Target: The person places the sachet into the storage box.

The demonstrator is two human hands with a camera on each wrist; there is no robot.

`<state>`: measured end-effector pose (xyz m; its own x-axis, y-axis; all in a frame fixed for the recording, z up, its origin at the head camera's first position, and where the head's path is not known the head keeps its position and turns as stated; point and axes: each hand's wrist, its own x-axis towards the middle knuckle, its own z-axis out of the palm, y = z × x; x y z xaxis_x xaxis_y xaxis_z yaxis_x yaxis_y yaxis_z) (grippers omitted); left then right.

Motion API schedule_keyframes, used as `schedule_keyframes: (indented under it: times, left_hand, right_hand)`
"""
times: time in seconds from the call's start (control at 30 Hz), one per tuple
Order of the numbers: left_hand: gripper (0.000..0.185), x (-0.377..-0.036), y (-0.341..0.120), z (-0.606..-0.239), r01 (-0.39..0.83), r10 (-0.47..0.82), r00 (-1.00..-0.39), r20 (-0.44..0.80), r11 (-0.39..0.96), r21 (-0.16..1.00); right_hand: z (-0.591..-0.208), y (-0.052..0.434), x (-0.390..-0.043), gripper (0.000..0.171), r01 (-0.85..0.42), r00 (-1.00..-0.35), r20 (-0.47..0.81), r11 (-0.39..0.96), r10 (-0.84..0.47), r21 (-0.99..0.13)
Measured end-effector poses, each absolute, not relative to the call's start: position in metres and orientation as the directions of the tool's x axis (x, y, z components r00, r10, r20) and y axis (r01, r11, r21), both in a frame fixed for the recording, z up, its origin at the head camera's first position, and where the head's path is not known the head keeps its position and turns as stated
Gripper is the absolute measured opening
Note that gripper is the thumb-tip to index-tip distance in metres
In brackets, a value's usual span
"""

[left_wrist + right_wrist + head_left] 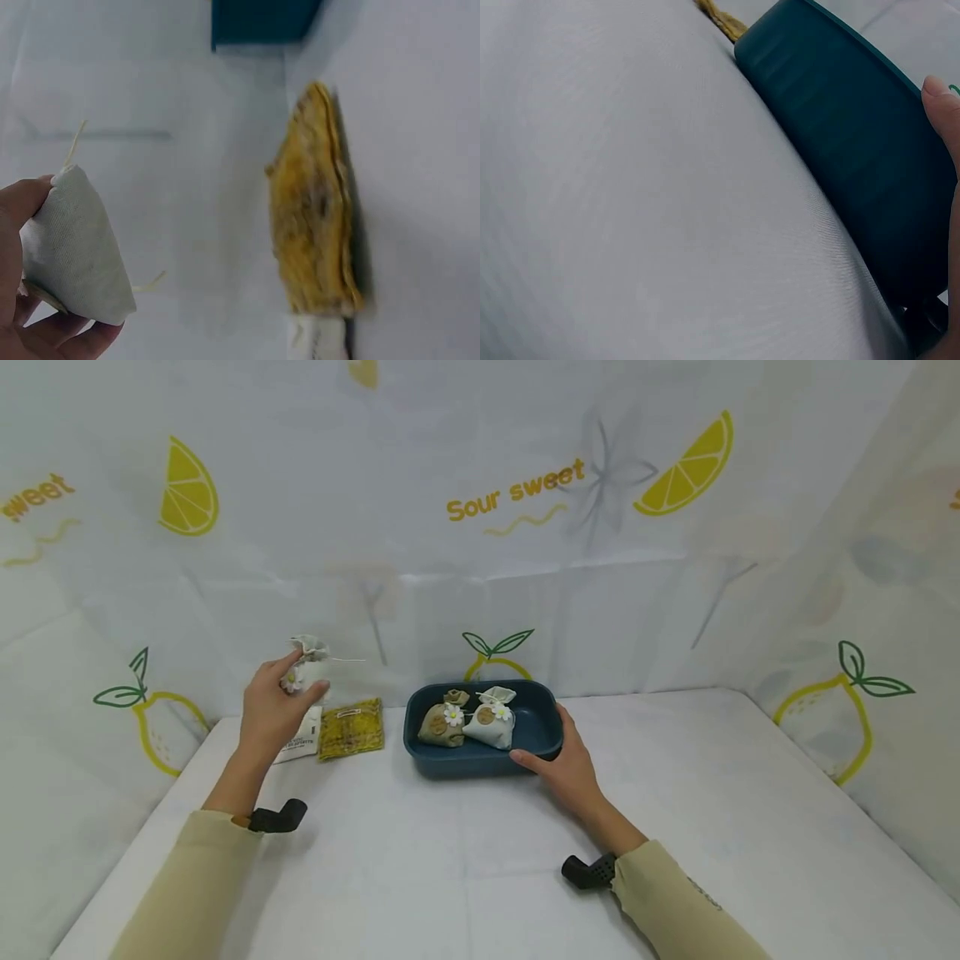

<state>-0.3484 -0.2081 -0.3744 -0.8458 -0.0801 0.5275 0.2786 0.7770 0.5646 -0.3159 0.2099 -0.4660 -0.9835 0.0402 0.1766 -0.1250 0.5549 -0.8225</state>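
Note:
My left hand [272, 703] holds a small white cloth sachet [315, 672] up off the table, pinched between thumb and fingers. The sachet has a gathered top, a daisy and loose strings; its plain cloth side [79, 247] faces the left wrist view. At the right end of a dark teal tub [465, 765], my right hand [570, 768] grips the wall, thumb at the front rim. Inside the tub's left and middle part lie a tan sachet [438, 727] and another white sachet [489, 728], each with a daisy.
Below and right of the left hand, a yellow patterned packet [351, 729] lies on the white table [450, 860]. A white packet with print [302, 740] lies beside it, partly behind the hand. A lemon-print cloth [337, 543] hangs behind the table.

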Motion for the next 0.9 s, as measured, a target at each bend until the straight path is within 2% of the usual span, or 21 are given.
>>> schedule_keyframes:
  times: [0.23, 0.4, 0.9]
  left_hand:
    - [0.067, -0.345, -0.152, -0.356, 0.437, 0.023, -0.796, 0.605, 0.714, 0.547]
    - [0.068, -0.344, -0.111, -0.351, 0.51, 0.088, -0.79, 0.607, 0.644, 0.57]
    - [0.083, -0.357, 0.002, -0.374, 0.574, 0.216, -0.814, 0.54, 0.445, 0.688]
  right_hand:
    - [-0.467, 0.21, -0.316, 0.109, -0.126, -0.983, 0.177, 0.556, 0.04, -0.822]
    - [-0.467, 0.211, -0.316, 0.109, -0.126, -0.984, 0.177, 0.561, 0.037, -0.818]
    - [-0.471, 0.21, -0.318, 0.11, -0.146, -0.981, 0.194, 0.544, 0.031, -0.826]
